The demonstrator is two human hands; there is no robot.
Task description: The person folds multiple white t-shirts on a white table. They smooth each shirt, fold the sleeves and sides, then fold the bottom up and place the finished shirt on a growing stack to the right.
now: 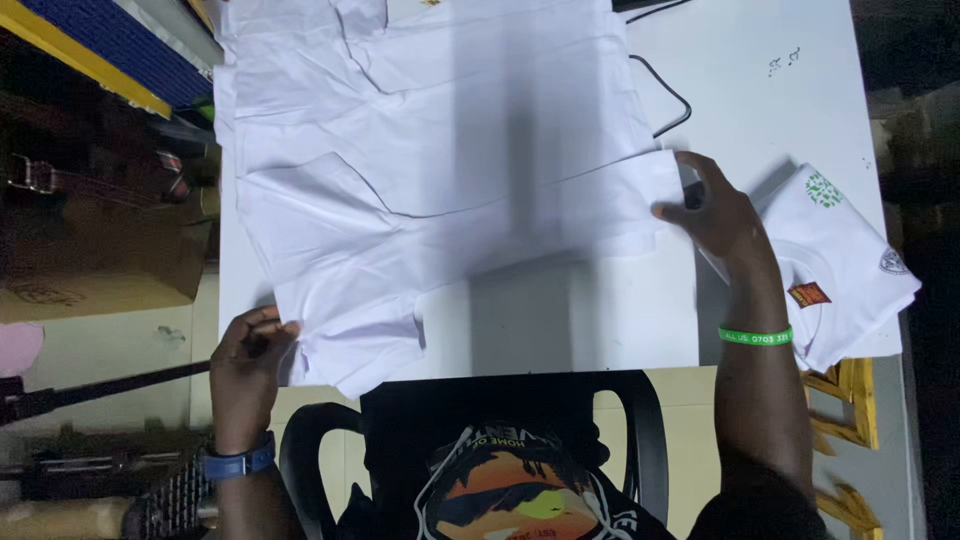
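Observation:
A white shirt [430, 170] lies spread flat across a white table [760, 90], with a sleeve folded over its middle. My left hand [250, 355] pinches the shirt's near left corner at the table edge. My right hand [715, 205] grips the shirt's right edge, fingers closed on the cloth. A blue watch sits on my left wrist and a green band on my right.
A folded white shirt [840, 265] with small printed patches lies at the table's right end. A black cable [672, 100] curls near the spread shirt's far right side. A black chair [640, 420] is under me. Brown boxes [90, 250] stand left.

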